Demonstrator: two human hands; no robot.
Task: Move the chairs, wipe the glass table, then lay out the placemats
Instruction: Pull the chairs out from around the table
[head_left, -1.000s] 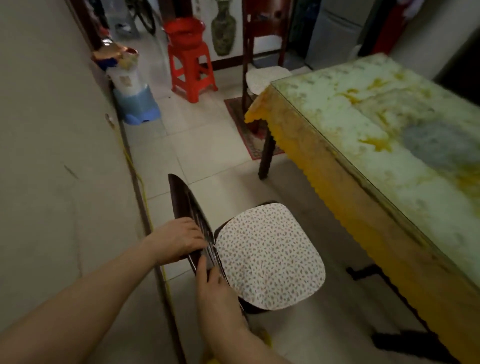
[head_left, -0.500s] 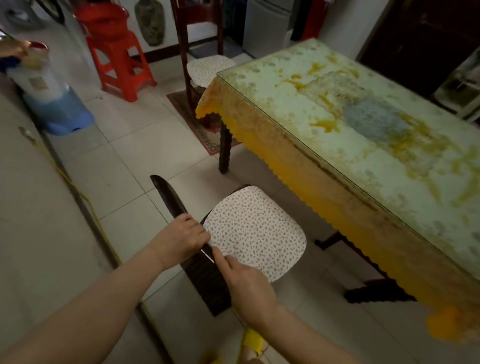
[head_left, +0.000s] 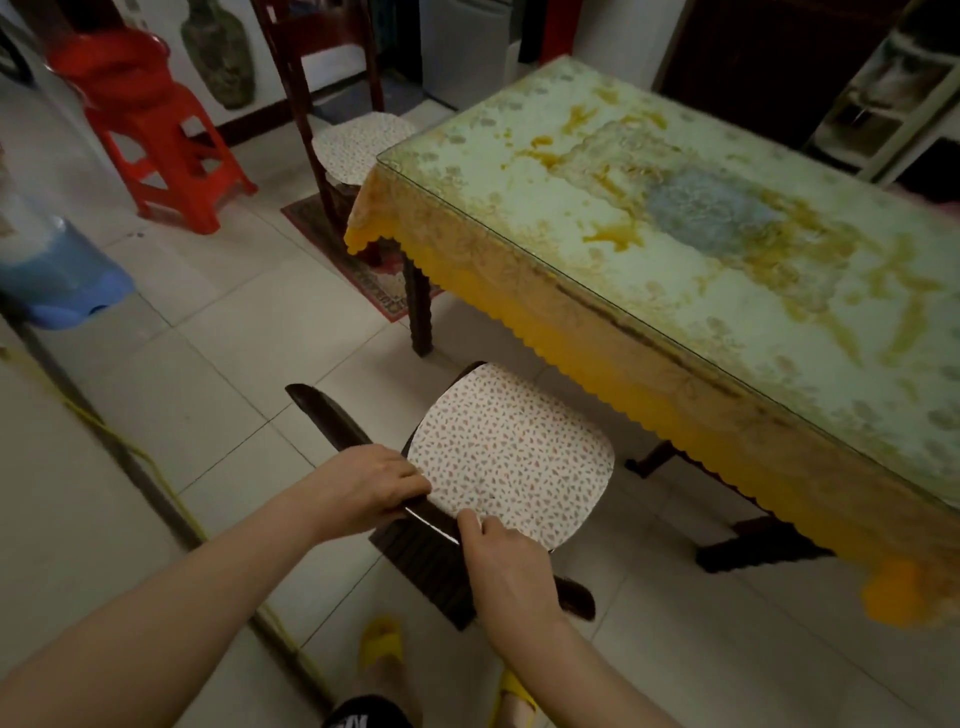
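My left hand (head_left: 363, 488) and right hand (head_left: 511, 566) both grip the back rail of the chair (head_left: 511, 460), just beside the worktop (head_left: 675, 249).

A single head-worn camera looks forward and steeply down, close over the chair (head_left: 509, 467), with the surface (head_left: 571, 182) running off to the right.

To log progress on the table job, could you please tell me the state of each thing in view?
Near chair: upright beside the table, held by its top rail.
Far chair: upright at the table's end, seat partly hidden by its corner.
Glass table: bare, no placemats.
Left hand: grips near chair's rail.
Right hand: grips near chair's rail.
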